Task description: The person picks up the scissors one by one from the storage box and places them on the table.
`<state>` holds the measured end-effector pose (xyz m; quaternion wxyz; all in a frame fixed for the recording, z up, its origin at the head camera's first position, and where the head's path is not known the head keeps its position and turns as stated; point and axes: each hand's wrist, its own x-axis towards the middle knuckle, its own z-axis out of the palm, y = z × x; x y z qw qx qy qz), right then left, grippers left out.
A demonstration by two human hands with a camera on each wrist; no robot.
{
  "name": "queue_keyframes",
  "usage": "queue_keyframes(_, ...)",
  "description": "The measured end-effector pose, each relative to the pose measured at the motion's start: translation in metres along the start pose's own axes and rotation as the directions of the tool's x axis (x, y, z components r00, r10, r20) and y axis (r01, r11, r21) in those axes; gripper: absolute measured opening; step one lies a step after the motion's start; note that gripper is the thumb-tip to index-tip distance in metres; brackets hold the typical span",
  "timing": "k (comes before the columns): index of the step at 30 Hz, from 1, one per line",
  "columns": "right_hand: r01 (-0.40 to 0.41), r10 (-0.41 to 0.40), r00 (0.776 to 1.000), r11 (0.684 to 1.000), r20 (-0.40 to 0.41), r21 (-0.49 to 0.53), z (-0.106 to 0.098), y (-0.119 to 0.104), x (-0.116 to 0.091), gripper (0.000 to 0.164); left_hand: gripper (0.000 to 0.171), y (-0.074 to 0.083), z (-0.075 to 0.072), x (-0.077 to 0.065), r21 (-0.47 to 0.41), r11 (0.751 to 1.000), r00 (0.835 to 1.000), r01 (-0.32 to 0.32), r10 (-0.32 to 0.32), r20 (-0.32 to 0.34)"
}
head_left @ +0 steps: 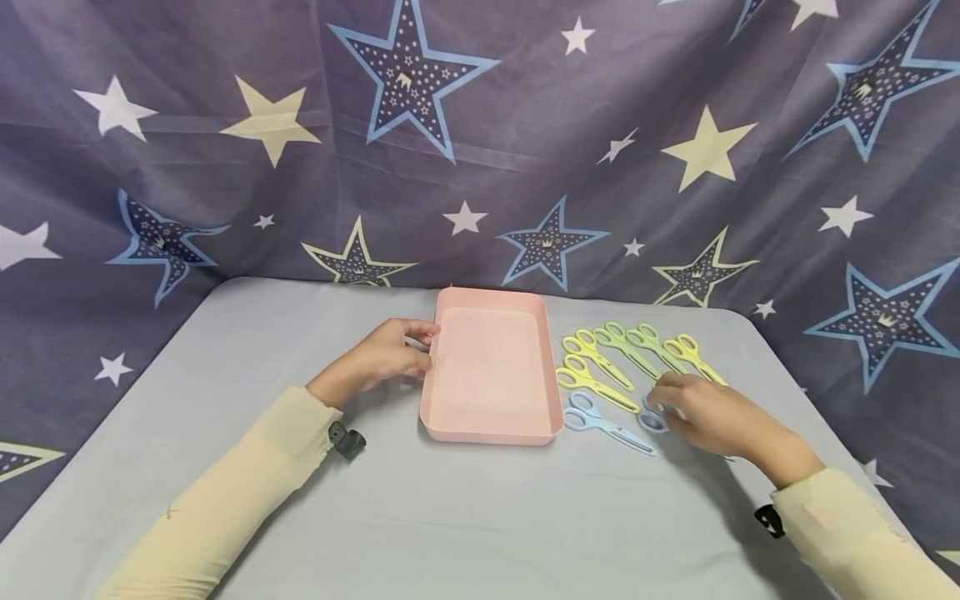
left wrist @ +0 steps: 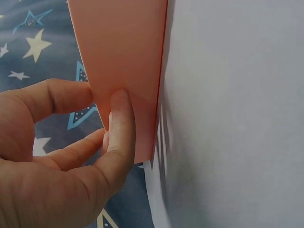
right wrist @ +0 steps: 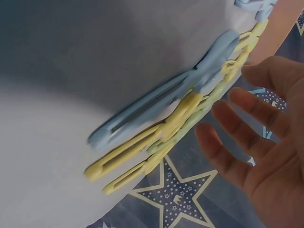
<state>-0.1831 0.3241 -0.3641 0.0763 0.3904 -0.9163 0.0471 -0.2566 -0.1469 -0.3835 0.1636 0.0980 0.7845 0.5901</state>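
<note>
A shallow pink tray (head_left: pixel 491 367) lies on the table, and my left hand (head_left: pixel 378 360) grips its left side. In the left wrist view the thumb presses the tray's outer wall (left wrist: pixel 123 47) while fingers reach its rim. My right hand (head_left: pixel 708 412) is over a pair of blue scissors (head_left: pixel 652 419), partly hiding it. In the right wrist view its fingers are spread apart beside the blue scissors (right wrist: pixel 209 59), with nothing between them. Another pair of blue scissors (head_left: pixel 611 428) lies by the tray, below yellow scissors (head_left: pixel 600 390) and green scissors (head_left: pixel 633 351).
More yellow scissors (head_left: pixel 693 356) lie behind the right hand. A grey-white cloth (head_left: pixel 480 517) covers the table. Behind it hangs a dark curtain (head_left: pixel 525 183) printed with stars, close to the table's back edge.
</note>
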Motion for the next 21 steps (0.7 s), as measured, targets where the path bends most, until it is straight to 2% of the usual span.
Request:
queue_keyframes(6,0.012,-0.012,1.0,1.0,-0.027,0.006,0.005,-0.007,0.021,0.025,0.07,-0.003,-0.004,-0.002,0.002,1.0,1.0,0.008,-0.008,-0.012)
queue_keyframes(14,0.092,-0.092,0.989,0.996,-0.117,-0.006,0.011,-0.027,0.055,0.021,0.069,-0.007,-0.007,-0.005,0.039,0.999,0.999,0.008,-0.007,-0.031)
queue_keyframes(18,0.077,-0.078,0.989,0.997,-0.126,-0.016,0.011,-0.041,0.07,0.021,0.065,-0.009,-0.007,-0.008,0.136,0.991,0.999,-0.014,0.02,-0.042)
queue_keyframes(21,0.031,-0.032,0.995,0.999,-0.099,-0.012,0.009,-0.053,0.08,0.023,0.061,-0.008,-0.007,-0.012,0.27,0.962,0.996,-0.05,0.068,-0.058)
